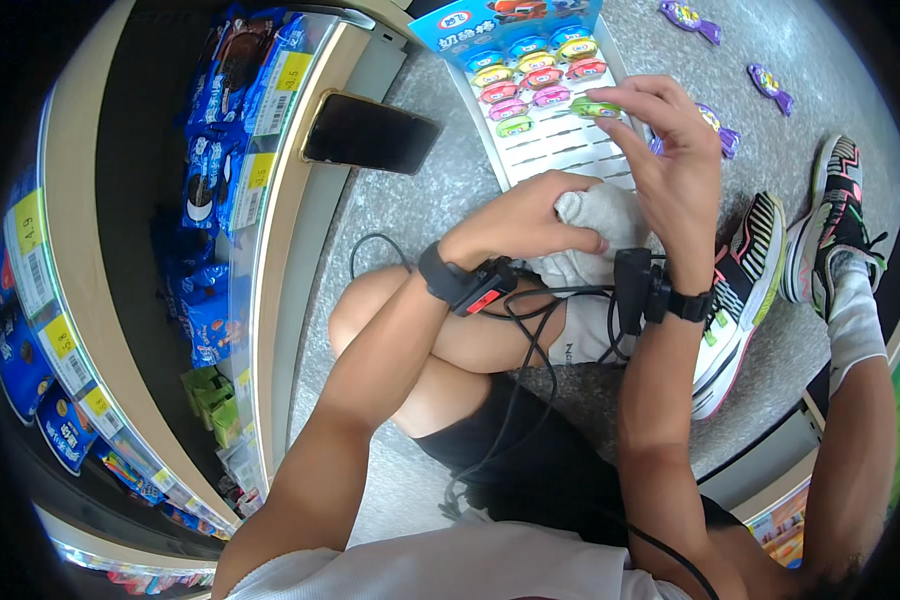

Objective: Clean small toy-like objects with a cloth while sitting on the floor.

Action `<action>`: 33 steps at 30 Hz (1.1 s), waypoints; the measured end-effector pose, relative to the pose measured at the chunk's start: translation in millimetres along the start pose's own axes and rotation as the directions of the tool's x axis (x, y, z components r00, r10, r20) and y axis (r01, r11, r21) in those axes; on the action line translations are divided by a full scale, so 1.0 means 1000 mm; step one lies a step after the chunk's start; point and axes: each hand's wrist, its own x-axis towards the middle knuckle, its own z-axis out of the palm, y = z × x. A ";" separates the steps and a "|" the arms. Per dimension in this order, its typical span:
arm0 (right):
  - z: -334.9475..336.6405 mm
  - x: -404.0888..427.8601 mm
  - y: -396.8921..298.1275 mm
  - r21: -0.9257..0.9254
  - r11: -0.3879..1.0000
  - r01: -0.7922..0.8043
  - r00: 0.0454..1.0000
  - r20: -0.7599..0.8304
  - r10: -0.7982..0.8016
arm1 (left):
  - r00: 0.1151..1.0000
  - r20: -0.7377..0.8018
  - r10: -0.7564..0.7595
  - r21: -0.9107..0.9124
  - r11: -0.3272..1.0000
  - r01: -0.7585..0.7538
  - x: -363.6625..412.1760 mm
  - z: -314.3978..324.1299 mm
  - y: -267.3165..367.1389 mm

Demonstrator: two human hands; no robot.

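My right hand (664, 131) has its thumb and index finger at a green wrapped piece (596, 108) in a white slotted display box (551, 154) on the floor. Rows of blue, yellow, red and pink pieces (541, 78) fill the box's upper part, and another green piece (514, 126) sits at the left. Slots nearer to me hold nothing. My left hand (540, 214) grips a crumpled grey cloth (607, 217), just below the box. Both wrists wear black straps with devices and cables.
A phone (375, 133) juts from the shelf edge (300, 150) on the left, where blue snack packs (232, 67) lie. Several purple wrapped candies (771, 88) are on the floor to the right. Beside me at the right are a person's leg and sneaker (840, 225).
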 end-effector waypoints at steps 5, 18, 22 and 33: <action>0.002 0.010 0.009 -0.206 0.973 0.106 0.986 0.151 -0.076 | 0.998 -0.038 -0.043 -0.072 0.997 0.040 0.003 0.003 0.000; 0.021 0.016 0.009 -0.386 0.899 0.207 0.969 0.205 -0.136 | 0.999 -0.051 -0.001 -0.013 1.000 0.000 0.004 0.004 -0.012; 0.024 0.018 0.005 -0.422 0.877 0.229 0.961 0.240 -0.135 | 0.997 -0.081 0.006 -0.014 1.000 -0.007 0.003 0.003 -0.008; 0.032 0.021 -0.004 -0.455 0.839 0.298 0.940 0.291 -0.176 | 0.997 -0.076 -0.031 -0.010 0.999 0.031 0.002 0.004 -0.006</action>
